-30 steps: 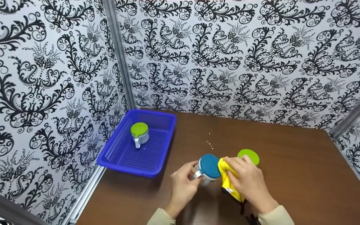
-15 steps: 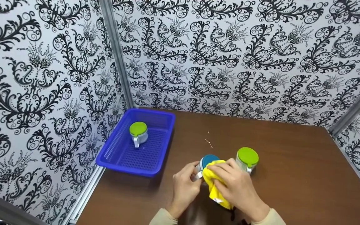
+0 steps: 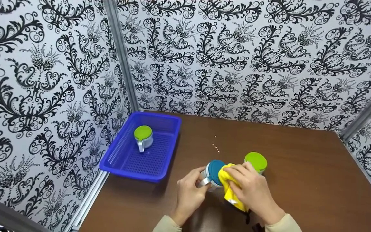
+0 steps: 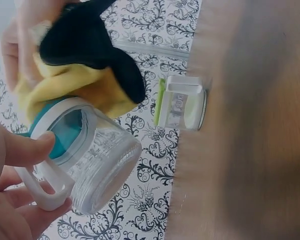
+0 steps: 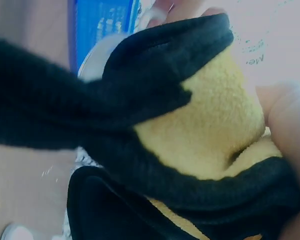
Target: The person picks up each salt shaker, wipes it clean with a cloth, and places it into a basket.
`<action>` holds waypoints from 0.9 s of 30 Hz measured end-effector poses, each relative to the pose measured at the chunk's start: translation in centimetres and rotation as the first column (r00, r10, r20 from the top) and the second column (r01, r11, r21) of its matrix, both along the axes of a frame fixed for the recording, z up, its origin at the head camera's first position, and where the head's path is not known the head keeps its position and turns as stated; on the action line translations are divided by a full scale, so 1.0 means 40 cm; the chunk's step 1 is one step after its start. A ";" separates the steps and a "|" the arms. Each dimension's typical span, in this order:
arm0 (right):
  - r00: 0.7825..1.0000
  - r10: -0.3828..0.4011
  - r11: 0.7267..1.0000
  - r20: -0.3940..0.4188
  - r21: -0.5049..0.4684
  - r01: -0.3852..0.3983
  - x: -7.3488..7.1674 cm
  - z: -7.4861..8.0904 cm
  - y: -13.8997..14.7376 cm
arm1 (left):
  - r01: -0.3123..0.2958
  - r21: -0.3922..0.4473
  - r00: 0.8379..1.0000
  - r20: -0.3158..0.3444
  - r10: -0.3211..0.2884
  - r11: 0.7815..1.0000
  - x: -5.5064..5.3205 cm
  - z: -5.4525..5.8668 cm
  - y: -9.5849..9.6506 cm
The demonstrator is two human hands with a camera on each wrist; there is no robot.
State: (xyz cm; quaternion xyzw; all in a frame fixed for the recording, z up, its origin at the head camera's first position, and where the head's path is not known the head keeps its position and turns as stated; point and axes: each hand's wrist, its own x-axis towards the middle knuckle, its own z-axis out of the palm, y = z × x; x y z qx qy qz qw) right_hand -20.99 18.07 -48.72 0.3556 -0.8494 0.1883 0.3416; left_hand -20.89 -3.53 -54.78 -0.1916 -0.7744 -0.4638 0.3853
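Note:
A clear glass jar point(image 4: 107, 160) with a teal lid point(image 3: 215, 170) and a white handle point(image 4: 47, 187) is held off the table by my left hand point(image 3: 190, 191), thumb and fingers around the handle. My right hand point(image 3: 253, 187) grips a bunched yellow cloth point(image 3: 230, 190) with black edging and presses it against the lid's right side. In the right wrist view the cloth point(image 5: 205, 120) covers most of the jar. Just beyond my right hand stands a second jar with a green lid point(image 3: 256, 162), partly hidden in the head view; the left wrist view shows its glass body point(image 4: 182, 107).
A blue plastic basket point(image 3: 140, 175) sits at the left of the brown table point(image 3: 301, 180). Inside it stands another green-lidded jar point(image 3: 144, 138). Small white specks point(image 3: 216, 148) dot the table beyond my hands. Patterned walls point(image 3: 237, 64) enclose the back and sides.
The cloth in my right hand has gone left over the teal lid, then back to the right, uncovering more of it. My left hand keeps holding the jar nearly in place.

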 end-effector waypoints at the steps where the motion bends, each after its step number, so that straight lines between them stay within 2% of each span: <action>1: 1.000 -0.010 1.000 -0.003 -0.004 0.010 -0.006 -0.002 0.008 | 0.003 0.000 1.000 -0.007 -0.003 1.000 0.001 0.001 0.000; 7: 0.997 -0.073 0.997 0.009 -0.015 0.073 -0.030 -0.010 0.042 | 0.023 -0.005 0.999 -0.023 -0.023 1.000 0.008 0.006 -0.001; 18: 0.983 -0.177 0.983 0.052 0.054 0.174 -0.037 -0.020 0.054 | 0.034 -0.007 0.999 -0.037 -0.034 0.999 0.011 0.010 0.001; 21: 0.981 -0.185 0.981 0.059 0.067 0.181 -0.035 -0.019 0.050 | 0.032 -0.009 0.999 -0.021 -0.032 0.999 0.012 0.011 0.004; 24: 0.986 -0.164 0.985 0.034 0.062 0.162 -0.030 -0.014 0.040 | 0.024 -0.015 1.000 -0.004 -0.024 1.000 0.011 0.011 0.006; 27: 0.990 -0.142 0.988 0.008 0.061 0.141 -0.023 -0.010 0.028 | 0.022 -0.018 1.000 -0.017 -0.023 1.000 0.011 0.013 0.006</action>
